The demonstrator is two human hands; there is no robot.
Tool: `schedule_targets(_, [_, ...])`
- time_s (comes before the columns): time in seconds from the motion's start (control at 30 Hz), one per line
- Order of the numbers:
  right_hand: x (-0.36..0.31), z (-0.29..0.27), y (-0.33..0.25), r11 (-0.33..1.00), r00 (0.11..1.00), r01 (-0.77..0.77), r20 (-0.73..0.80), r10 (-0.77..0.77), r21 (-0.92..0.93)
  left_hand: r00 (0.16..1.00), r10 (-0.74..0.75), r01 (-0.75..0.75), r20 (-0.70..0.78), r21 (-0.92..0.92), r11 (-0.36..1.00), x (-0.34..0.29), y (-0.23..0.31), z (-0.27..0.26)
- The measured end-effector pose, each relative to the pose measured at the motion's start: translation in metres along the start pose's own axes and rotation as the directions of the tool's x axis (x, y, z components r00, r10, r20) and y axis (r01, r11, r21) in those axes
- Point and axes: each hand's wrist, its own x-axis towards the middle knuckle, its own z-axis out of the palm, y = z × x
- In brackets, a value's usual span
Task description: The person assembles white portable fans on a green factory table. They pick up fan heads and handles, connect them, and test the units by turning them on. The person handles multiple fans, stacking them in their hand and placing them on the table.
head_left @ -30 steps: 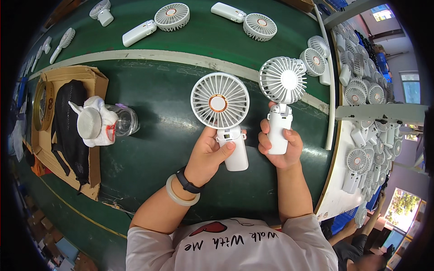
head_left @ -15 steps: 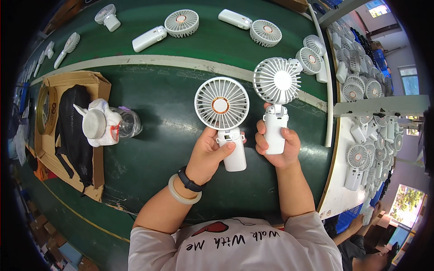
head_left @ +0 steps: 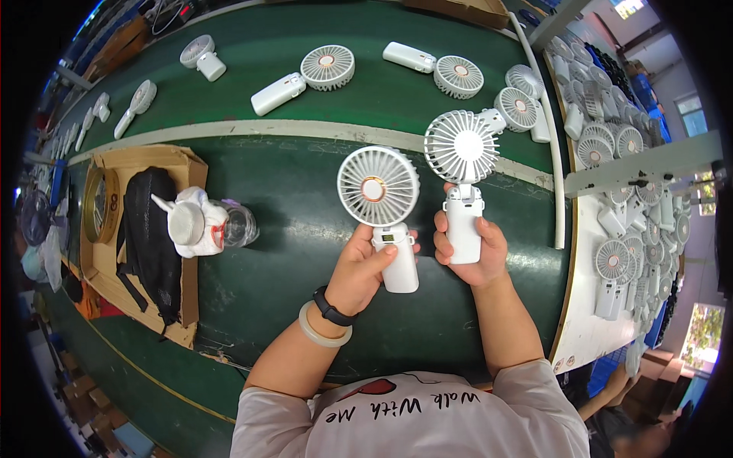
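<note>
My left hand point(head_left: 356, 265) is closed around the handle of a white handheld fan point(head_left: 401, 271), its thumb resting just below a small dark display. That fan's round grille faces up, with an orange ring at its centre. Beside it, my right hand point(head_left: 491, 258) grips a second handheld fan point(head_left: 463, 229) by its handle, fingers on one side and thumb on the other. This one shows the ribbed back of its head, with a plain white hub. Both fans are held upright over the green table point(head_left: 305, 168), a small gap between them.
More white fans point(head_left: 328, 67) lie spaced along the far green strip. At left, a cardboard tray point(head_left: 191, 282) holds a black bag point(head_left: 153, 244) and a tape roll point(head_left: 99, 206); a clear jar point(head_left: 240, 224) with white cloth stands beside it. Fans crowd the white right-hand table point(head_left: 584, 320). Another person's arm point(head_left: 607, 397) shows lower right.
My left hand's fan head has turned slightly to the side, and its display shows more plainly. Both hands keep their holds. The whole view has shifted a little.
</note>
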Motion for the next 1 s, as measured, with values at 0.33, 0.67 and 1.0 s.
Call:
schedule_targets(0.33, [0.002,0.001,0.001,1.0,1.0,0.015,0.023,-0.015,0.005,0.955,-0.056,0.168,0.291,-0.378,0.91,-0.004,-0.001,-0.019])
schedule_targets(0.67, [0.001,0.002,0.0,0.999,0.999,0.046,-0.03,-0.045,0.028,0.967,-0.195,0.248,0.162,-0.444,0.861,-0.003,0.001,-0.009])
schedule_targets(1.0, [0.001,-0.001,0.001,0.999,0.999,0.039,-0.02,-0.039,-0.001,0.985,-0.153,0.172,0.083,-0.326,0.93,-0.004,0.002,-0.009])
